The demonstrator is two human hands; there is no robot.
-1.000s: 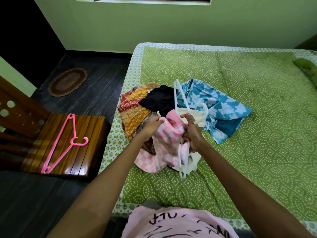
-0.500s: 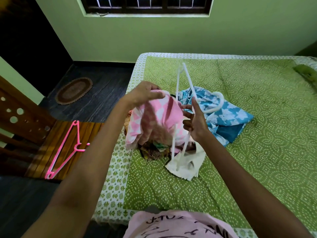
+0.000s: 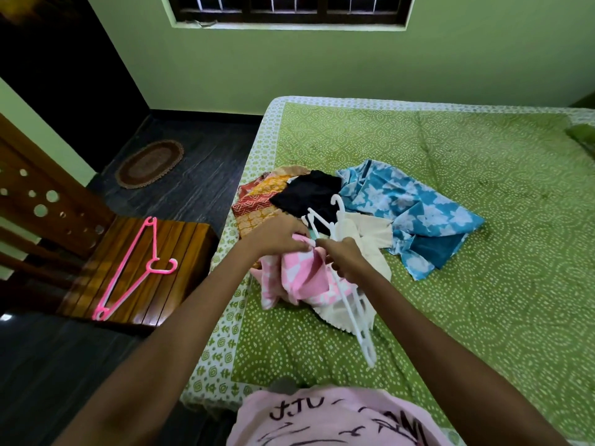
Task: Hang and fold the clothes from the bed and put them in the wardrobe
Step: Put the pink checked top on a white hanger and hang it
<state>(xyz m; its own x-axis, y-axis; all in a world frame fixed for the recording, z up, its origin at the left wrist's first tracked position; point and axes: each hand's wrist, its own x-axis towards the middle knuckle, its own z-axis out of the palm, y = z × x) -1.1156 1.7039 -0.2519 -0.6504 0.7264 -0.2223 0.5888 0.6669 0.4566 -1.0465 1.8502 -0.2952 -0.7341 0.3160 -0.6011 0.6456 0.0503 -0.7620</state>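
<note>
Only text in view: black hand-lettered print on the person's pink shirt, at the bottom edge of the frame. Top line looks like "J.TU" or similar, not sure of the letters. The lines under it are cut off and scrawled, unreadable. No labels, brands or numbers readable on anything else.

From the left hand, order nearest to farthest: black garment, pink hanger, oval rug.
1. Black garment, just beyond the left hand, on the bed.
2. Pink hanger, to its left, on the chair.
3. Oval rug, farthest, on the floor.
</note>
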